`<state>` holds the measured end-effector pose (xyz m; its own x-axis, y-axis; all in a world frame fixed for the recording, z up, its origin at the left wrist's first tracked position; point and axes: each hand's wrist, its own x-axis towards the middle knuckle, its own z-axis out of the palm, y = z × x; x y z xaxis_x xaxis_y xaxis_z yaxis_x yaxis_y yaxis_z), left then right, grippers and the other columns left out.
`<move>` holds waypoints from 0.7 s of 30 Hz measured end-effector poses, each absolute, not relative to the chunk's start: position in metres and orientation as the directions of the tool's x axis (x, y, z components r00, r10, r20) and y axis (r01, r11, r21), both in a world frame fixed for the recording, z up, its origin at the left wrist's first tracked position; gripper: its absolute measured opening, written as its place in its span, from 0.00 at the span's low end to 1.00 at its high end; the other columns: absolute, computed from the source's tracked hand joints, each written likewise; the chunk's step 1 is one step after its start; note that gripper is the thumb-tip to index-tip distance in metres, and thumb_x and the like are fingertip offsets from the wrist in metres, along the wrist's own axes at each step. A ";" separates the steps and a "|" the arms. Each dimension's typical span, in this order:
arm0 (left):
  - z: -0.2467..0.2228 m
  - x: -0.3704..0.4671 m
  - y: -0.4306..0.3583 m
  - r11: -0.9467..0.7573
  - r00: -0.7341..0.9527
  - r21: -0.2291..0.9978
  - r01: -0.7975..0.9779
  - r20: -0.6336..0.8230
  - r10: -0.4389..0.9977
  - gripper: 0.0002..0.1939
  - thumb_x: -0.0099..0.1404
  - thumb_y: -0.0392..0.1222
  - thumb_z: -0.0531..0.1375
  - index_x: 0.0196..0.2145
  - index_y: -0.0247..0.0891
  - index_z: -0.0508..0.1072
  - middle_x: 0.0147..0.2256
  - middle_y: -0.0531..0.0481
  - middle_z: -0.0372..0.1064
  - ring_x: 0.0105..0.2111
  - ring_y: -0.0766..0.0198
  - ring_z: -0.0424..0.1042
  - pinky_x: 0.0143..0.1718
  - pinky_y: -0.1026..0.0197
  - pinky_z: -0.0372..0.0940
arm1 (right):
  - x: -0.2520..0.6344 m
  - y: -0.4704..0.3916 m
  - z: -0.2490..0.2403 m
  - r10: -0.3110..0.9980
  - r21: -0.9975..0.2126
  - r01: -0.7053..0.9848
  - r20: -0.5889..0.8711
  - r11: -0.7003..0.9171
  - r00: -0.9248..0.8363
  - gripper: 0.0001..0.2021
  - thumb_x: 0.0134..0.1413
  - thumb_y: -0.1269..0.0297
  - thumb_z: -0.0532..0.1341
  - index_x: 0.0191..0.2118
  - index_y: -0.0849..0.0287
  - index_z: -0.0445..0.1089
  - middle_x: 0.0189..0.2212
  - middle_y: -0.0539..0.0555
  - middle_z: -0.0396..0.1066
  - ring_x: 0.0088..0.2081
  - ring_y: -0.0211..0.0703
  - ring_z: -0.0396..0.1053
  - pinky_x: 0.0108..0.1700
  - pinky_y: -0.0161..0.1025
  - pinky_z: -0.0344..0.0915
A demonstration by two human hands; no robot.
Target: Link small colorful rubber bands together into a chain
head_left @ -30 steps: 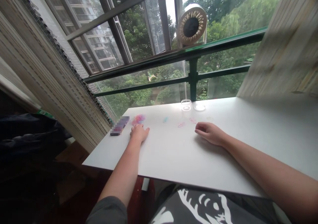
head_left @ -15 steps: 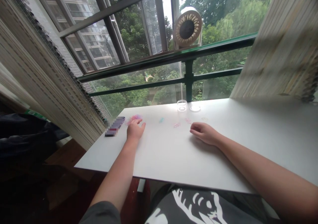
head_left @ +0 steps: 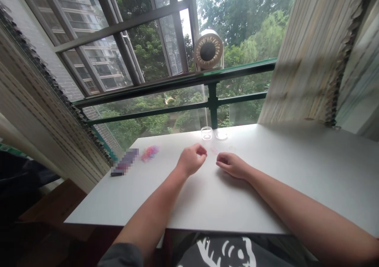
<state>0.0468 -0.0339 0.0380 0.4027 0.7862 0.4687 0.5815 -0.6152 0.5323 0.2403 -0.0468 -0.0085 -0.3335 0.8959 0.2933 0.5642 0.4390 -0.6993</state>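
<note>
My left hand point(head_left: 192, 159) hovers over or rests on the middle of the white table, thumb and fingertips brought together. What they pinch, if anything, is too small to make out. Just to its right lies my right hand point(head_left: 233, 165) with fingers curled; its fingertips face the left hand across a small gap, and their contents cannot be seen. Beyond the hands are faint small pink pieces point(head_left: 213, 151) and a pale one point(head_left: 232, 147). A loose pile of small pink, purple and orange pieces point(head_left: 150, 153) sits at the left.
Near the back edge of the white table point(head_left: 136, 200) stand a clear round container point(head_left: 206, 133) and a clear round lid point(head_left: 221, 135). A blurred-out dark phone point(head_left: 126, 162) lies at the left edge. Behind, a round fan point(head_left: 208, 50) stands by the green railing point(head_left: 177, 84).
My left hand has left the colourful pile and moved right, close to my right hand, its fingers closing together. My right hand stays curled in about the same place. The view has shifted.
</note>
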 end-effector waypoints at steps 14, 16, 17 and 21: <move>-0.004 0.064 -0.039 -0.589 0.447 0.593 0.549 0.388 0.806 0.07 0.54 0.40 0.54 0.31 0.39 0.70 0.28 0.53 0.71 0.28 0.68 0.68 0.33 0.65 0.62 | 0.242 -0.046 -0.013 0.864 -0.683 0.539 0.315 0.494 -0.393 0.06 0.45 0.63 0.55 0.27 0.61 0.64 0.19 0.47 0.59 0.22 0.32 0.54 0.25 0.31 0.53; -0.005 0.065 -0.040 -0.605 0.468 0.579 0.547 0.389 0.794 0.07 0.54 0.40 0.54 0.31 0.39 0.71 0.29 0.53 0.71 0.29 0.68 0.68 0.33 0.66 0.62 | 0.242 -0.046 -0.014 0.859 -0.679 0.535 0.324 0.502 -0.395 0.07 0.46 0.62 0.54 0.27 0.61 0.64 0.19 0.47 0.59 0.22 0.32 0.55 0.25 0.31 0.53; -0.004 0.066 -0.041 -0.612 0.476 0.573 0.546 0.389 0.789 0.07 0.54 0.40 0.54 0.31 0.39 0.71 0.29 0.53 0.71 0.29 0.68 0.68 0.33 0.66 0.62 | 0.242 -0.046 -0.014 0.857 -0.682 0.529 0.327 0.505 -0.398 0.07 0.46 0.62 0.54 0.27 0.61 0.64 0.19 0.47 0.59 0.22 0.32 0.55 0.25 0.31 0.53; -0.003 0.066 -0.042 -0.619 0.492 0.572 0.538 0.383 0.782 0.08 0.55 0.41 0.55 0.31 0.40 0.72 0.29 0.54 0.71 0.29 0.68 0.67 0.33 0.66 0.62 | 0.242 -0.045 -0.015 0.853 -0.694 0.509 0.330 0.509 -0.404 0.08 0.47 0.62 0.54 0.27 0.62 0.64 0.19 0.47 0.60 0.22 0.32 0.55 0.25 0.31 0.53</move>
<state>0.0660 -0.0424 -0.0031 0.4920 0.7818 0.3831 0.5383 -0.6190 0.5718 0.2422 -0.0455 -0.0145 -0.4040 0.8532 0.3299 0.5089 0.5093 -0.6939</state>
